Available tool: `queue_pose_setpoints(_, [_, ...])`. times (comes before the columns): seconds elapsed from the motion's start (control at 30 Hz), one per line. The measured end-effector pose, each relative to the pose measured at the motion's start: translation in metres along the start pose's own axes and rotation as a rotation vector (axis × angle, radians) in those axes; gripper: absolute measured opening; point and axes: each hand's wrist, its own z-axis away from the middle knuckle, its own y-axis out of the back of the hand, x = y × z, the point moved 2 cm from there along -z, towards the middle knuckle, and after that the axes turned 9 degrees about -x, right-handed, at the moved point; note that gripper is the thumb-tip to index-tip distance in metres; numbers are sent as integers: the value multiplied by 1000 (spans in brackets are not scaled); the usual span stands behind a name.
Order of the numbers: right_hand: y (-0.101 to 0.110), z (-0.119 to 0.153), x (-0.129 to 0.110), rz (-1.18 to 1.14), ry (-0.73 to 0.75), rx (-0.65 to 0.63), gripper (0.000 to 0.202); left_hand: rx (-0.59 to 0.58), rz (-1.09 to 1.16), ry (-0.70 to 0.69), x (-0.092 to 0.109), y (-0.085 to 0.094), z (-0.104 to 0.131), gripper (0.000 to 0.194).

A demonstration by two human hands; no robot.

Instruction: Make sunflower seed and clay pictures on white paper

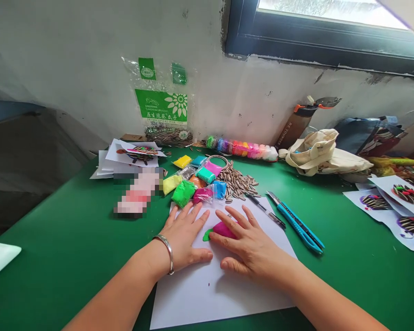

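A white sheet of paper (pixel 193 301) lies on the green table under both hands. On it is a flattened magenta piece of clay (pixel 224 230) with a small green piece of clay (pixel 207 235) at its left end. My right hand (pixel 246 241) rests over the magenta clay with fingers spread, hiding part of it; a fingertip is at the green piece. My left hand (pixel 186 236), with a silver bangle at the wrist, lies flat on the paper to the left, fingers apart and holding nothing. A small dark speck (pixel 209 284) is on the paper.
Beyond the paper are several coloured clay packets (pixel 183 193) and a heap of sunflower seeds (pixel 239 180). A pen (pixel 266 211) and a blue utility knife (pixel 298 225) lie right. Seed-decorated papers (pixel 376 202) sit far right; a seed bag (pixel 167 110) leans on the wall.
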Motion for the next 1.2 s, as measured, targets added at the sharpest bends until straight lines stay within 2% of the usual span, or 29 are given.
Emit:
queue_pose_setpoints(0.5, [5,-9,-10,-90,-35,-3,53,0,9,0,0,-1,-1,87])
queue_pose_setpoints(0.97, [-1,-9,-6,-17,-84,19,56,4,8,-6,-1,-1,-2,91])
queue_pose_setpoints(1.2, [-2,-9,-3,-26,-114,-28,56,-7,6,1,1,0,0,90])
